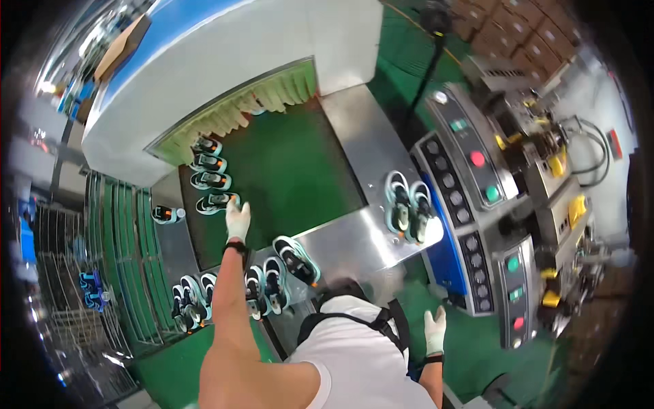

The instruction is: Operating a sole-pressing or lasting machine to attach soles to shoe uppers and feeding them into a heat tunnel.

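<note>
My left hand [238, 219], in a white glove, reaches out over the green conveyor belt [293, 170], its fingers right beside a small teal and black shoe [216, 202]. That shoe is the nearest of several in a row leading back to the tunnel's fringe curtain [238, 112]. It holds nothing. My right hand [434, 329], also gloved, hangs open at my side above the green floor. Several finished shoes [262, 283] stand on the steel ledge in front of me, and a pair [407, 206] sits at the ledge's right corner.
A white and blue tunnel machine [225, 61] covers the belt's far end. On the right stands a grey machine with a control panel of round buttons [470, 204]. Green wire racks [122, 259] with single shoes stand at left. Cardboard boxes [524, 31] are stacked far right.
</note>
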A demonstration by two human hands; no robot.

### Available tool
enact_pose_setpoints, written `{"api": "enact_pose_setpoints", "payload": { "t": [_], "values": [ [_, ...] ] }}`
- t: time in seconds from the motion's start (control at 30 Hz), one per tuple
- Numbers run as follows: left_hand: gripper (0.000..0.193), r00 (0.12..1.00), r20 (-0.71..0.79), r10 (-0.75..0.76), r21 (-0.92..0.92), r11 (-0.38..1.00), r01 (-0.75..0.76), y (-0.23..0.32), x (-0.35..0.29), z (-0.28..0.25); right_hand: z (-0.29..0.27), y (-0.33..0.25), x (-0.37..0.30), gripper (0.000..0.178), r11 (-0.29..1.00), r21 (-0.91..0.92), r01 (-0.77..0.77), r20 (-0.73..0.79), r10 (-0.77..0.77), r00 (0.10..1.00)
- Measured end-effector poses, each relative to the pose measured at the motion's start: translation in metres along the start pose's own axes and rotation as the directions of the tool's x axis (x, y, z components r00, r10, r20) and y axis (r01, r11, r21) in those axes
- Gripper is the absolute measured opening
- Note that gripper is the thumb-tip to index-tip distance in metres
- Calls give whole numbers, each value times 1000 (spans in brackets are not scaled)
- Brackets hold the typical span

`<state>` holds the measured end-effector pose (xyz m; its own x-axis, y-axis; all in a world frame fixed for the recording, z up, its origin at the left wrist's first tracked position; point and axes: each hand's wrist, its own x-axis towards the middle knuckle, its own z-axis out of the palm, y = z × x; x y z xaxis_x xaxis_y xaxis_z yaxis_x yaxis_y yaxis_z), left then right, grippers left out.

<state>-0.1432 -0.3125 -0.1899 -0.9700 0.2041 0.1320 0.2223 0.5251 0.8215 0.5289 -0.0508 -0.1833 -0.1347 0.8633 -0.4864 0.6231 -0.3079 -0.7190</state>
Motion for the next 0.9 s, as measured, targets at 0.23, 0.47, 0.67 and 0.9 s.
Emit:
{"api": "enact_pose_setpoints", "payload": {
  "t": [0.23, 0.47, 0.67, 0.9],
  "values": [
    [101, 958, -96, -269, 398, 872, 285, -95, 32, -43, -30, 33, -5, 60, 866, -378, -328, 86, 385, 919],
    [28, 994, -108, -14, 390, 919, 56, -125, 65, -40, 16, -108, 46, 50, 733, -674, -87, 177, 275, 945],
    [16, 994, 112, 1, 166, 986, -20, 21, 25, -2, 120, -242, 57, 59, 986, -104, 131, 446, -71, 892],
    [18, 581, 648, 493, -258, 859, -442, 281, -84, 138, 151, -335, 24, 69, 646, -200, 736, 388, -638, 665]
  ]
}}
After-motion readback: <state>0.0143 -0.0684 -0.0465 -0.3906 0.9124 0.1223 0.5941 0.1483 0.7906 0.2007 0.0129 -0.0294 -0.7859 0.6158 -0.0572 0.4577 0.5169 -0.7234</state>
